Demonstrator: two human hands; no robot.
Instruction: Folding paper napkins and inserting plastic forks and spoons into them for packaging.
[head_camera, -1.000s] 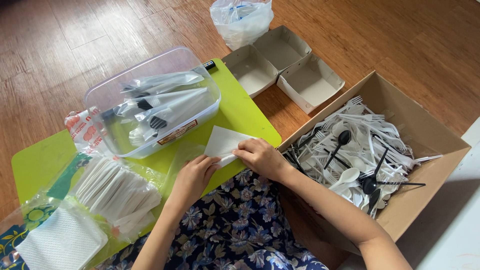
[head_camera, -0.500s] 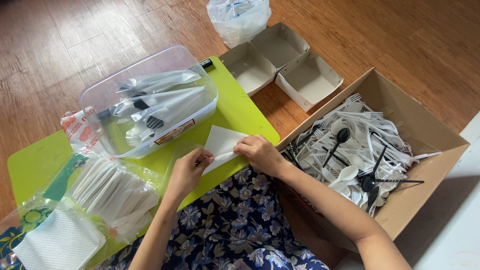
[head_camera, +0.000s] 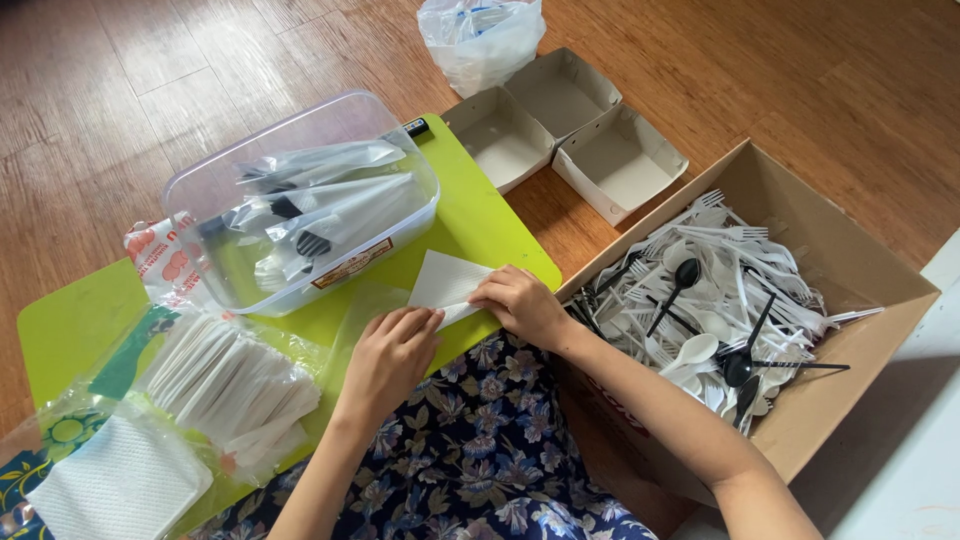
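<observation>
Both hands pinch one folded white paper napkin (head_camera: 447, 284) on the lime-green plastic counter (head_camera: 480, 225): left hand (head_camera: 388, 352) at its near edge, right hand (head_camera: 520, 302) at its right corner.

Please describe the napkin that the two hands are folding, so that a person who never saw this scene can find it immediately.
Find the lime-green board on the wooden floor; at its near edge, beside the clear plastic tub, lies a white napkin. The left hand and right hand both press on it. Unlike the napkin stacks to the left, it is single, unwrapped and folded.
</observation>
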